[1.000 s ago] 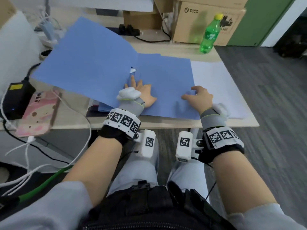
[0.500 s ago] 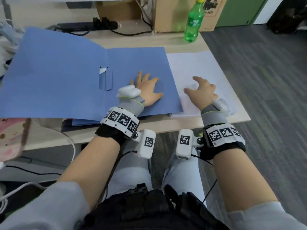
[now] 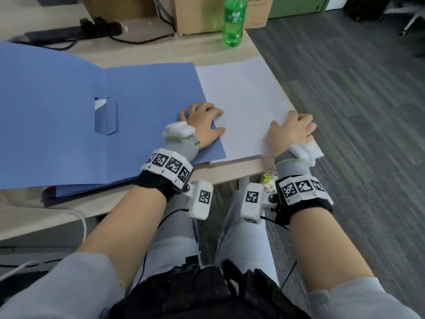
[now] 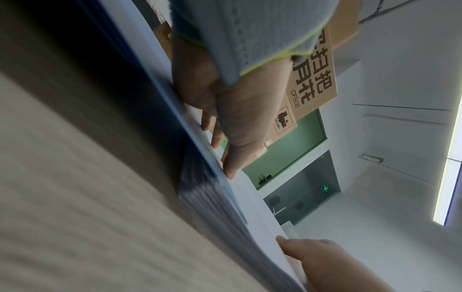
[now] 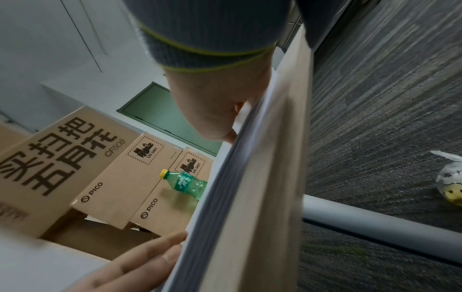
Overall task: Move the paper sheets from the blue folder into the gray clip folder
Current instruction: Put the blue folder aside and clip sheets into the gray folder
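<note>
Both hands have slid rightward since a moment ago. Left hand (image 3: pixel 202 125) now straddles the blue folder's (image 3: pixel 69 116) right edge, fingers lying flat, pressing rather than grasping. Right hand (image 3: pixel 292 132) lies flat on the white paper sheets (image 3: pixel 243 97), at 3 o'clock from the folder, its fingers curling over the stack's right edge. Sheets lie outside the opened folder, at the desk (image 3: pixel 230 171) corner. Likely squaring the stack before lifting. Gray clip folder not identifiable. Green bottle (image 3: pixel 233 21) at 12 o'clock.

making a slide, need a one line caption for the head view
Left hand flat on the open blue folder, right hand on the white paper sheets beside it.
</note>
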The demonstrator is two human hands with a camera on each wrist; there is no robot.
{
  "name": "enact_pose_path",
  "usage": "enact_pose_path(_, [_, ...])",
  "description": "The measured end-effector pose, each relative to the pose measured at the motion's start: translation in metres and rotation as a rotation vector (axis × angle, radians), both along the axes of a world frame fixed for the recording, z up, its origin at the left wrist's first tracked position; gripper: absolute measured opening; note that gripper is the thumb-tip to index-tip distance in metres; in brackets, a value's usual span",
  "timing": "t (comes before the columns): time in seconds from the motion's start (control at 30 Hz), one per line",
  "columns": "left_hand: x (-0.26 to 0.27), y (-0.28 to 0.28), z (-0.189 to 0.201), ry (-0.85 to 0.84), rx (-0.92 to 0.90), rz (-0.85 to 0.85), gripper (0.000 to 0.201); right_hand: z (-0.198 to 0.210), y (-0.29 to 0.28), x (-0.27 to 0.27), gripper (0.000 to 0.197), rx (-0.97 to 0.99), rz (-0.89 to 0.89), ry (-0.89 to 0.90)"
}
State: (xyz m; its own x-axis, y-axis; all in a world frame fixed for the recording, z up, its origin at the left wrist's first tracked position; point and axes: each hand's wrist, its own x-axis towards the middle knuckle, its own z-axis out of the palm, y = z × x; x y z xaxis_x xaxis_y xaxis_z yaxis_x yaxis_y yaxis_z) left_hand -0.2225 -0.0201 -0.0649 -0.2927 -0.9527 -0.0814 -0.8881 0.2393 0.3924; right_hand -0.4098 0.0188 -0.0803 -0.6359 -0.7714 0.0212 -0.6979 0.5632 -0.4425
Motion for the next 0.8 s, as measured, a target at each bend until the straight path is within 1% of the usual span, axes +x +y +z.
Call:
enact_pose_path(0.2, [0.002, -0.001, -0.009, 0.019, -0.025, 0.0, 0.046, -0.005, 0.001, 0.001, 0.036, -0.071, -0.007, 0.002])
enact_pose_path(0.8, [0.002, -0.002, -0.013, 0.008, -0.012, -0.018, 0.048, -0.008, 0.001, 0.0, 0.033, -0.1, -0.014, -0.011])
